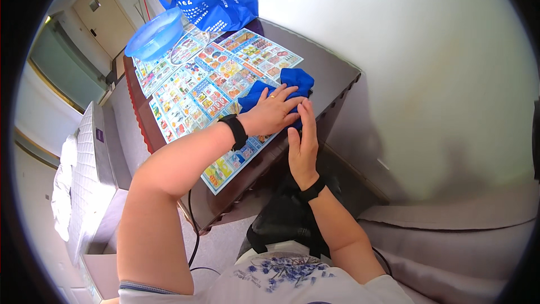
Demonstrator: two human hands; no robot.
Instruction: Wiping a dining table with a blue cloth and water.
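A blue cloth [297, 80] lies bunched on the dark table, partly over a colourful printed sheet [191, 101]. Flat on top of the cloth rests my left hand [271, 115], its fingers spread and a ring on one of them. My right hand [304, 149] is at the table's right edge, fingers stretched out and upright beside the left fingertips. Its fingertips meet the near side of the cloth; whether they press on it I cannot tell. Both wrists wear black bands. Part of the cloth is hidden under my left hand.
The dark table [320, 59] has a scalloped edge and touches a white wall [394, 17]. At its far end stand a light blue plastic basin [156, 36] and a blue shopping bag [225, 0]. A mattress [93, 152] is on the left, a grey sofa [450, 247] on the right. A black cable [194, 231] hangs nearby.
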